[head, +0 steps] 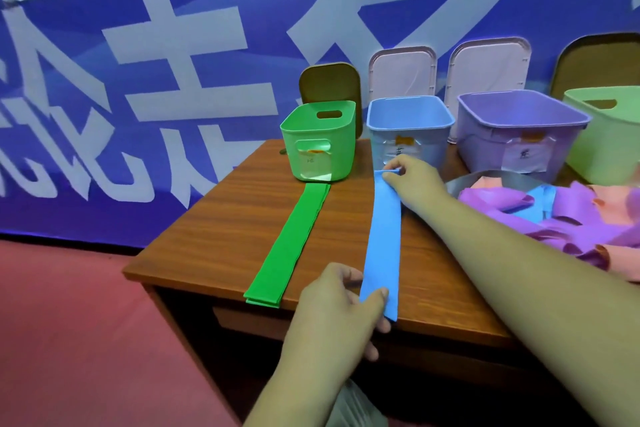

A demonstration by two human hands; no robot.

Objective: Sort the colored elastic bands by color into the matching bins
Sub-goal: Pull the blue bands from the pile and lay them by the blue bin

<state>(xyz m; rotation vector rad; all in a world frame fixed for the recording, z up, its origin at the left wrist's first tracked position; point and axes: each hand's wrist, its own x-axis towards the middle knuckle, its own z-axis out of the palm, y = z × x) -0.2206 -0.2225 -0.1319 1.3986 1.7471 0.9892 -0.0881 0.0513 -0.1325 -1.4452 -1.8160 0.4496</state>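
A blue elastic band (382, 236) lies stretched flat and lengthwise on the wooden table (225, 218), running from the table's near edge towards the blue bin (408, 128). The left hand (339, 308) pinches the band's near end between thumb and curled fingers, right at the table's edge. The right hand (412, 177) pinches the far end, just in front of the blue bin. To the left, well apart from the blue band, a stack of green elastic bands (287, 246) lies flat in the same direction, its far end touching the base of the green bin (318, 139). Right of the blue bin stand a purple bin (519, 128) and a pale green bin (609, 135). In front of those, a metal bowl (485, 178) holds a loose pile of purple, pink and blue bands (571, 218). Lids (401, 69) lean upright against a blue banner (138, 80) behind the bins.
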